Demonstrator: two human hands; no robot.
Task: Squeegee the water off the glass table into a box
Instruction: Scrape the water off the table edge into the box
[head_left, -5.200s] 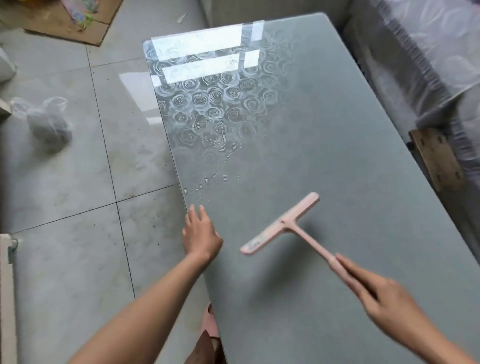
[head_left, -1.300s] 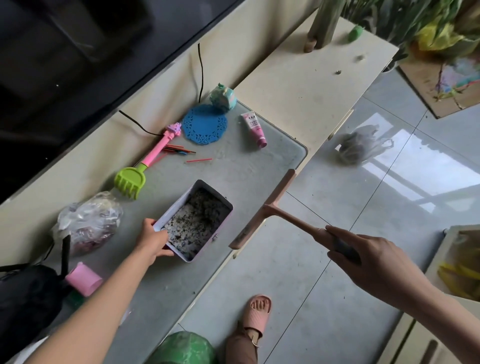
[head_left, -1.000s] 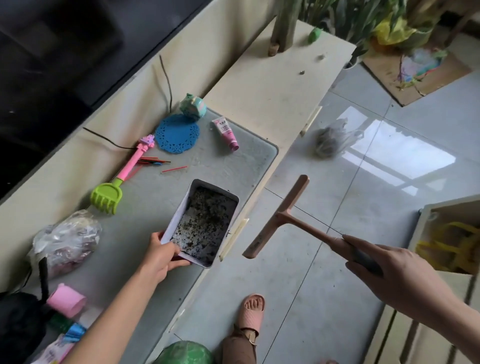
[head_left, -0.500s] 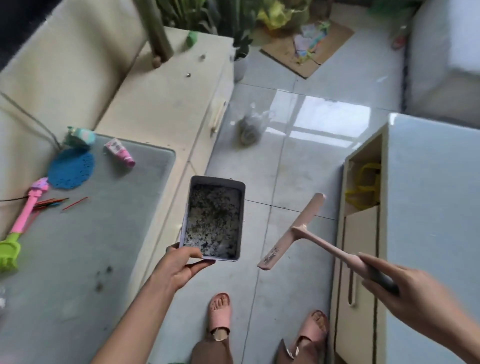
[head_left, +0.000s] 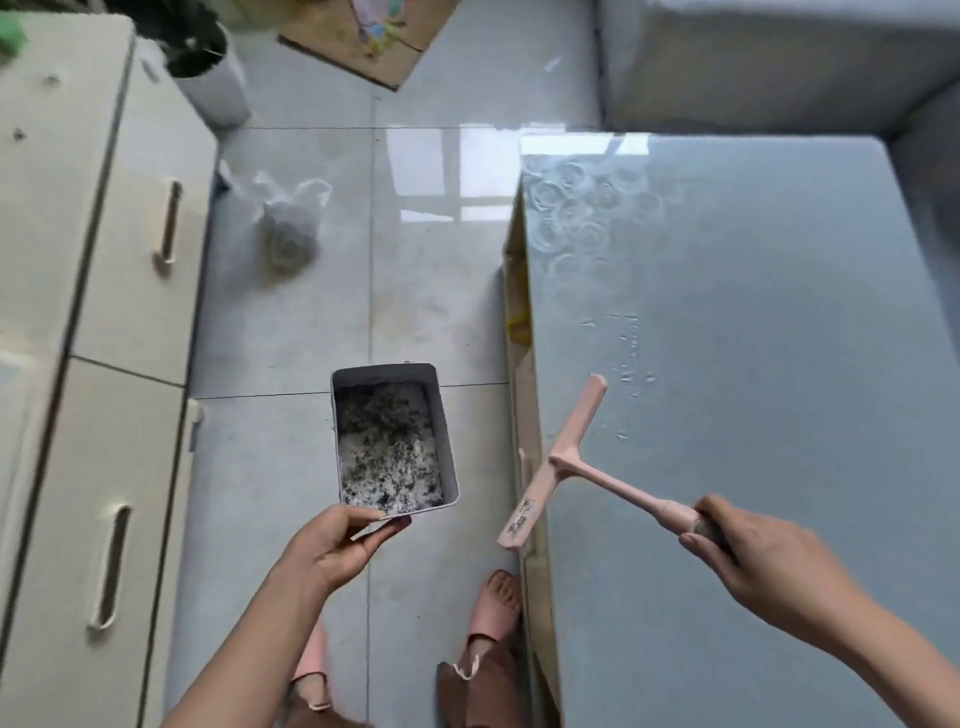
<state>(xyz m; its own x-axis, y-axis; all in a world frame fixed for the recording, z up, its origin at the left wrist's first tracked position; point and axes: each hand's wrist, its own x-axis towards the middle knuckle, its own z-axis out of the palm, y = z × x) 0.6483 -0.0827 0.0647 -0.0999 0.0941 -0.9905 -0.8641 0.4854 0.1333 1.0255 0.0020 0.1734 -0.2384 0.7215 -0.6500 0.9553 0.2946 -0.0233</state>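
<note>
My left hand (head_left: 332, 545) grips the near edge of a grey rectangular box (head_left: 445, 447), holding it in the air over the floor just left of the glass table (head_left: 753, 519). Dark specks and white residue line the box bottom. My right hand (head_left: 758, 553) grips the handle of a pink squeegee (head_left: 563, 457), whose blade hangs over the table's left edge. Water droplets (head_left: 631, 364) lie on the glass beyond the blade.
A cream cabinet (head_left: 93, 364) with drawer handles runs along the left. A tied plastic bag (head_left: 288, 228) and a white plant pot (head_left: 213, 83) sit on the tiled floor. A grey sofa (head_left: 779, 57) stands behind the table. My feet in pink slippers (head_left: 493, 608) stand below.
My left hand lifted the box off the cabinet top and carried it across to the glass table's left side. My view turned back to the table; the squeegee came along in my right hand.
</note>
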